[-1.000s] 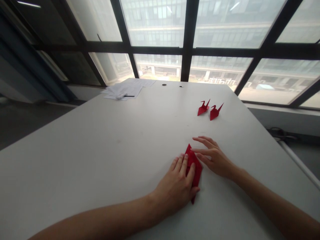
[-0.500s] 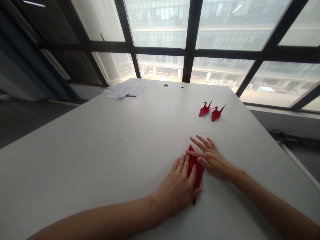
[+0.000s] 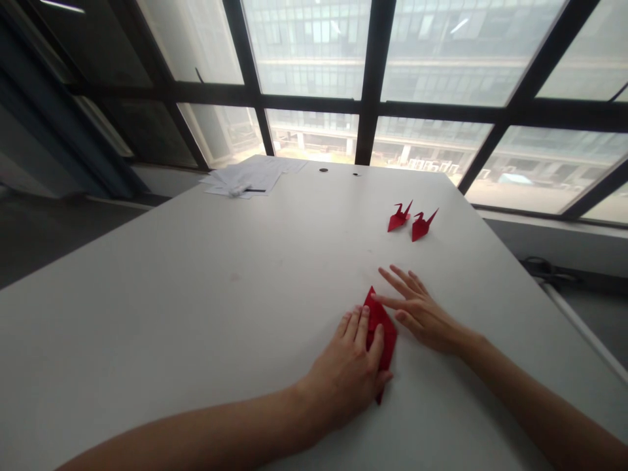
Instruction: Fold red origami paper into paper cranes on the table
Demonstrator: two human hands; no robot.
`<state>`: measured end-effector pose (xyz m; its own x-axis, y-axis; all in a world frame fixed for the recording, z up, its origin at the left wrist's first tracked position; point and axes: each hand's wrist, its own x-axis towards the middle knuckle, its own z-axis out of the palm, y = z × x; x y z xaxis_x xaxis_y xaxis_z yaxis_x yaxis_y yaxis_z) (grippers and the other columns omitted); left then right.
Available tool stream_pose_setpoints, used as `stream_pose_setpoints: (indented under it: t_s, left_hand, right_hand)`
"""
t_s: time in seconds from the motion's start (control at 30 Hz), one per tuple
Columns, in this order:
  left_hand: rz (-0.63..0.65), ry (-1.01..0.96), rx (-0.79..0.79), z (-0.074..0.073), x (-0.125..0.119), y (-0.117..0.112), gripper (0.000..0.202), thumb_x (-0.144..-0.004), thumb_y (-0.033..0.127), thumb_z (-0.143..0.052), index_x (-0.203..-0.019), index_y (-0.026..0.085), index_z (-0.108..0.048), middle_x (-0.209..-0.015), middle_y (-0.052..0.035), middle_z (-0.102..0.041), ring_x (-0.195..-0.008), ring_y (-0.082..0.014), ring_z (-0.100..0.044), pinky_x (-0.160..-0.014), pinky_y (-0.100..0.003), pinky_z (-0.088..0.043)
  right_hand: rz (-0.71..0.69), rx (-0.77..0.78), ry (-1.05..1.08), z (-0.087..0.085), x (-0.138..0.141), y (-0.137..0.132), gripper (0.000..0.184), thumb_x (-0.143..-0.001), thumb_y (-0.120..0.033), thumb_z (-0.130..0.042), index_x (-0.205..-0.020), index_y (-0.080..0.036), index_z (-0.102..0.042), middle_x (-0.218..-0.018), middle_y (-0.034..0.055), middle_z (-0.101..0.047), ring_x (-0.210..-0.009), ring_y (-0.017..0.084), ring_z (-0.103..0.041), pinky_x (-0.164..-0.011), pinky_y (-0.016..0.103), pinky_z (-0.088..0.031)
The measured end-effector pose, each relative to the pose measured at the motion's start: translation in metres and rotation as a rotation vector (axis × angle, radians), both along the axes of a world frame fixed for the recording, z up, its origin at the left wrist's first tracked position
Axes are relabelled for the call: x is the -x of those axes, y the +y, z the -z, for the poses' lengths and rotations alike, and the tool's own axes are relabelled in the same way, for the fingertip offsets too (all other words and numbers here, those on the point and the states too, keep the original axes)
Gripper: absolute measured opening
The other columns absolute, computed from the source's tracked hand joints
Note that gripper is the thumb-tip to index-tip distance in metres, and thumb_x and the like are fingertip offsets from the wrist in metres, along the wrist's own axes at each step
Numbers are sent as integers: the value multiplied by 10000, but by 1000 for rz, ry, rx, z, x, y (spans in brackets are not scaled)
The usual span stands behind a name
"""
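Observation:
A folded piece of red origami paper (image 3: 387, 332), a long diamond with pointed ends, lies flat on the white table. My left hand (image 3: 347, 361) rests over its left side, fingers stretched out flat and pressing it down. Part of the paper is hidden beneath that hand. On the other side, my right hand (image 3: 426, 315) is open with its fingers spread. Its index fingertip is at the paper's upper edge, near the far point; whether it touches is hard to tell.
Two finished red paper cranes, a left one (image 3: 398, 218) and a right one (image 3: 422, 227), stand farther back. White paper sheets (image 3: 255, 173) lie at the far left of the white table (image 3: 171, 294). Large windows with dark frames (image 3: 363, 140) rise behind it.
My right hand has drawn slightly right, off the paper's middle, uncovering more of its upper right side. My left hand stays on the paper. The view has shifted a little.

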<state>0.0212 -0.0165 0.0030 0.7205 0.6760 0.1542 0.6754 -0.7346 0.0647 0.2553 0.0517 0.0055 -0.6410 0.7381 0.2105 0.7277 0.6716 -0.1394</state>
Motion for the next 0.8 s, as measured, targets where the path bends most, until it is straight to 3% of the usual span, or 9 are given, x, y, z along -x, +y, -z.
stream_pose_setpoints:
  t_s: [0.07,0.17,0.27,0.37,0.43,0.53,0.63,0.7,0.8]
  left_hand:
    - [0,-1,3,0,0,0,703,-984,541,-352,-1493,57,-315,-1536,-285,-305,-1437,-402,-289,-1158,-504,-237]
    - [3,-7,13,1,0,-1,678,-987,531,-353,-1479,64,-343,-1535,-282,-311,-1439,-403,-282,-1152,-511,-244]
    - [0,-51,23,0,1,-1,661,-978,543,-379,-1460,91,-378,-1534,-258,-330,-1437,-394,-287,-1144,-515,-263]
    - [-37,-135,46,-6,2,5,566,-958,546,-442,-1377,168,-484,-1491,-189,-417,-1386,-362,-364,-1118,-509,-313]
    - [-68,-198,77,-12,3,13,452,-956,489,-492,-1313,215,-532,-1389,-134,-516,-1287,-321,-457,-1069,-490,-378]
    - [-110,-323,88,-21,4,26,368,-981,307,-483,-1338,219,-494,-1293,-95,-566,-1189,-257,-504,-1017,-437,-434]
    - [-116,-397,64,-28,5,29,282,-992,176,-422,-1237,198,-560,-1207,-82,-593,-1122,-218,-526,-1011,-389,-439]
    - [-67,-357,66,-30,5,23,219,-982,183,-456,-1134,203,-612,-1119,-70,-619,-1067,-220,-548,-978,-385,-458]
    - [17,-273,68,-25,3,9,217,-972,208,-488,-1146,196,-618,-1126,-74,-633,-1039,-232,-574,-965,-400,-471]
  right_hand:
    - [6,-5,-41,1,-3,0,444,-1013,-453,-377,-1449,-392,-437,-1644,-16,-120,-1508,312,-81,-1170,649,-102]
    - [214,-88,13,5,-5,6,449,-1013,-420,-385,-1441,-311,-468,-1626,52,-214,-1493,349,-133,-1134,710,-79]
    - [322,-114,168,3,-1,7,413,-997,-360,-434,-1377,-244,-543,-1517,108,-430,-1409,325,-337,-1135,608,-251]
    - [350,0,322,-2,10,-2,285,-942,-292,-524,-1170,-210,-673,-1136,106,-671,-1081,254,-597,-976,428,-469]
    - [373,131,344,-5,18,-10,253,-907,-265,-559,-1115,-204,-688,-964,77,-675,-909,228,-632,-848,377,-514]
    - [430,208,364,-11,24,-22,272,-882,-253,-587,-1133,-196,-675,-895,56,-654,-828,213,-630,-775,354,-513]
    - [400,151,402,-17,27,-35,241,-890,-214,-585,-1113,-214,-675,-958,58,-653,-901,213,-615,-843,362,-496]
    - [299,123,385,-18,29,-46,210,-889,-182,-590,-1067,-241,-687,-1022,58,-647,-989,217,-591,-905,364,-476]
    - [243,107,314,-11,34,-62,201,-877,-162,-611,-1027,-263,-699,-1081,54,-641,-1025,226,-574,-930,383,-463]
